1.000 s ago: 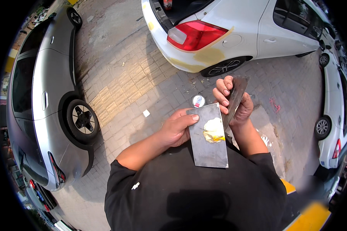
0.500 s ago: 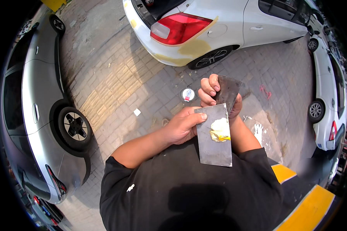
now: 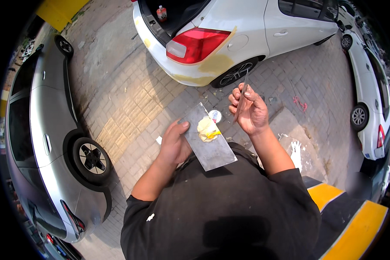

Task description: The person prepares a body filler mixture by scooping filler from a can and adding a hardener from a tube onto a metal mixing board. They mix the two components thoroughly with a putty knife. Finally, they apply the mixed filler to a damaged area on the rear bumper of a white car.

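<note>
In my left hand (image 3: 173,143) I grip a flat grey metal plate (image 3: 214,157) by its left edge, the thumb lying on top. On the plate sits a lump of cream-coloured putty (image 3: 207,128) with a bright yellow streak at its lower right side. My right hand (image 3: 252,110) is closed around a thin putty scraper (image 3: 242,97), seen nearly edge-on and pointing up and away. The scraper is apart from the plate. Beyond both hands stands a white car (image 3: 247,26) with yellowish filler patches (image 3: 216,64) around its red tail light (image 3: 197,45).
A round tin (image 3: 215,115) is on the brick paving, partly behind the plate. A silver car (image 3: 52,130) stands close on the left, another white car (image 3: 368,95) on the right. A yellow-and-black striped block (image 3: 355,229) lies at lower right. A bottle (image 3: 161,13) is in the open trunk.
My hands have moved apart. The plate has shifted left and tilted, and the scraper has turned from face-on to nearly edge-on. The view has shifted, showing more of the trunk.
</note>
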